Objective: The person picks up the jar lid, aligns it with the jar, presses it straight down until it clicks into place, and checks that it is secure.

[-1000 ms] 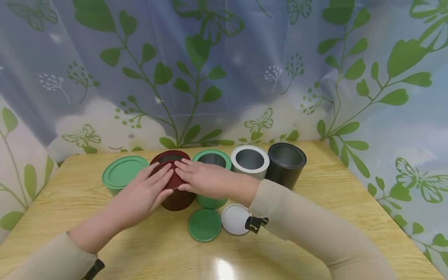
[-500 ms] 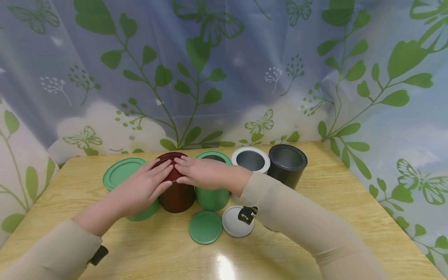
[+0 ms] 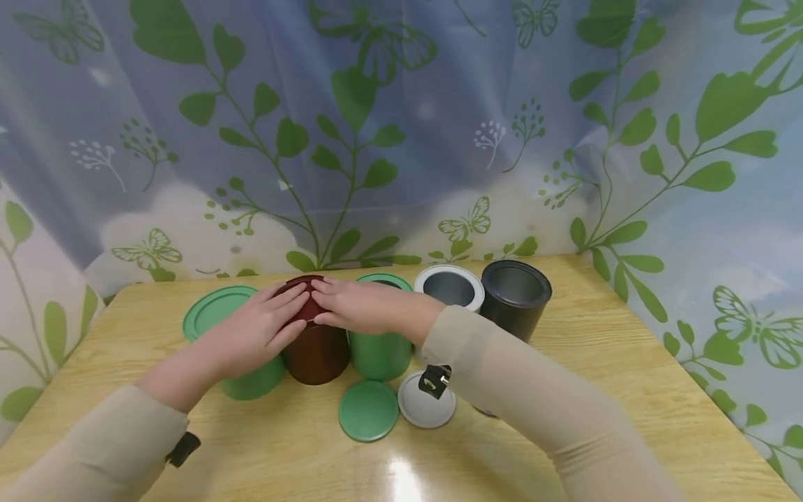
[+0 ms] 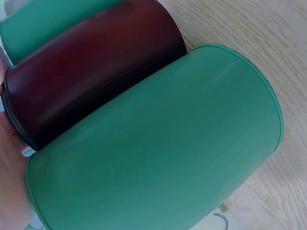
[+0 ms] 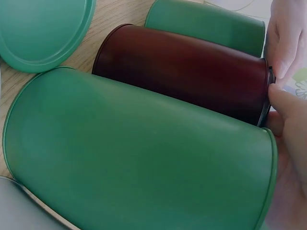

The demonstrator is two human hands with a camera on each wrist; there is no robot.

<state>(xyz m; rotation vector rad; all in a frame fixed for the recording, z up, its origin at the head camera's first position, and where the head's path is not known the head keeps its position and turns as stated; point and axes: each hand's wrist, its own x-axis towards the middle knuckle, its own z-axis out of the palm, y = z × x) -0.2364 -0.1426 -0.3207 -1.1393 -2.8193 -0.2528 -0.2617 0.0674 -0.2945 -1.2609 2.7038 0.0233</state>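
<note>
My tins [image 3: 316, 352] look like smooth, satin-painted metal; the table [image 3: 627, 362] beneath is glossy, varnished wood grain.

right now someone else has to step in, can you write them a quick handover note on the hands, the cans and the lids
Left hand: flat fingers pressing on the dark red lid.
Right hand: same, fingers on that lid from the other side, reaching over the middle green can.
Cans stand in a row on the table: green can with its lid on, dark red can, middle green can, white can, black can.
Done: left green can lidded; dark red lid sits on its can, seating unconfirmed.
Left: loose green lid and white lid lie in front; no black lid in view.
</note>
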